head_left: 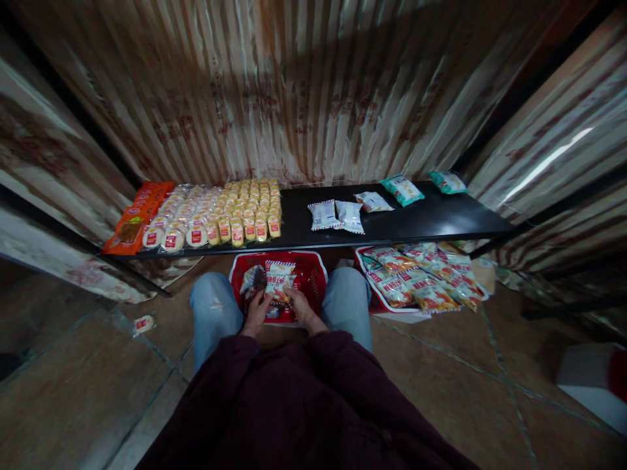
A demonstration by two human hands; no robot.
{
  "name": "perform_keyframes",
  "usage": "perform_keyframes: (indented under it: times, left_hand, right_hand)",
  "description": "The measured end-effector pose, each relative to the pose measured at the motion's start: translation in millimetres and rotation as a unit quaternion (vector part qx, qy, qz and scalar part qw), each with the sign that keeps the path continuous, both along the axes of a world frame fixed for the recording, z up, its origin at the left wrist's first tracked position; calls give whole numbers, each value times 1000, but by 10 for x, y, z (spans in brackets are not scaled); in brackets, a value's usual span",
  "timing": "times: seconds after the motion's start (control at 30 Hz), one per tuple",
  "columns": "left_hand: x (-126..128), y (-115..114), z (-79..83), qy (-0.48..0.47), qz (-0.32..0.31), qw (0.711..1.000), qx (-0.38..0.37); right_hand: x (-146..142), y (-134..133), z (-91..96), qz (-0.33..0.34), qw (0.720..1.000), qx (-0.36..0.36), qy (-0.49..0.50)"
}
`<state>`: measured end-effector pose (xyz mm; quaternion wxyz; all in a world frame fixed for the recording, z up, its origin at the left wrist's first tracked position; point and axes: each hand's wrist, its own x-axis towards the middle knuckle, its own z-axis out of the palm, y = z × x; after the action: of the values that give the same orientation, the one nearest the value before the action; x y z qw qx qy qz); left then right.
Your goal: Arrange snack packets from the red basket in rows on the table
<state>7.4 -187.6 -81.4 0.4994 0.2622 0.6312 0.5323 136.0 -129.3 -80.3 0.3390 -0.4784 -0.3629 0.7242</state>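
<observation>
Between my knees stands a red plastic basket (312,275) with a few packets inside. Over it I hold a white snack bag (280,274) with red lettering and a striped top edge. My left hand (257,312) grips the bag's lower left side, and my right hand (300,305) grips its lower right side. The fingers of both hands are partly hidden by the bag. A grey-and-dark packet (252,279) lies in the basket beside my left hand.
A black shelf (294,225) spans the front. On it are an orange packet (140,215), wrapped round cakes (172,238), yellow wrapped cakes (249,212), white bags (323,214) and green bags (401,189). Another red basket (365,267) holds several snack bags. One wrapped cake (144,324) lies on the floor.
</observation>
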Motion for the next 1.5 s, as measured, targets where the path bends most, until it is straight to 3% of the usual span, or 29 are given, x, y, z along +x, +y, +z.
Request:
perform_keyframes:
  times: [0.1,0.27,0.57,0.77,1.0,1.5]
  left_hand:
    - [-1,-9,4,-53,28,998,-15]
    - [-7,-2,3,-55,62,996,-24]
    - [29,-77,104,-33,-11,999,-7]
    - [80,-101,229,-92,3,996,-3]
    - [100,-147,298,-75,11,997,-11]
    - [81,-14,241,-38,134,990,-9]
  right_hand:
    - [26,-26,43,14,1000,0,-19]
    - [43,-52,55,-13,999,2,-37]
    - [47,-44,177,-113,993,-5,45]
    - [35,-14,174,-168,980,-9,103]
    - [25,-8,185,-136,983,-22,118]
    - [-10,-42,155,-10,990,15,141]
